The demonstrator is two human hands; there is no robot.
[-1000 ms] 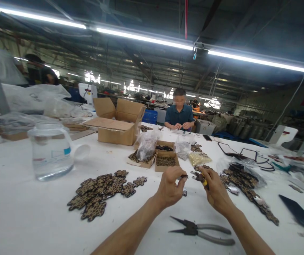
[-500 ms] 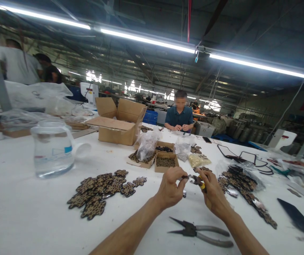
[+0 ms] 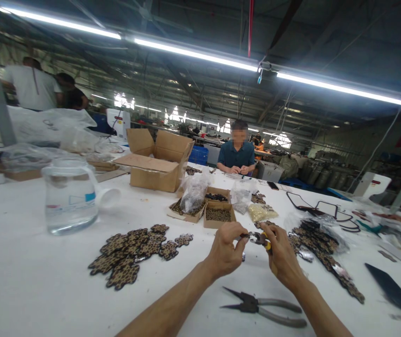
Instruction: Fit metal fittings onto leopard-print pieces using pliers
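My left hand (image 3: 227,249) pinches a small dark piece (image 3: 245,235) between thumb and fingers; most of it is hidden. My right hand (image 3: 281,255) is wrapped around yellow-handled pliers (image 3: 259,238), whose metal jaws point left and meet the edge of that piece. Below both hands, grey-handled long-nose pliers (image 3: 256,304) lie on the white table with their jaws apart. Left of my hands is a pile of leopard-print patches (image 3: 133,252) with scalloped dark edges. Another heap of patches (image 3: 321,245), partly in clear plastic, lies to the right.
Small cardboard trays (image 3: 218,216) of metal studs stand ahead of my hands, beside a bag of yellowish bits (image 3: 262,213). Behind are an open carton (image 3: 154,178) and a water jug (image 3: 70,201). A person (image 3: 237,154) sits across the table. A dark flat panel (image 3: 395,290) lies at right.
The plier jaws have come closer to the dark piece and now meet it. My left hand has barely moved. Everything else on the table stays put.
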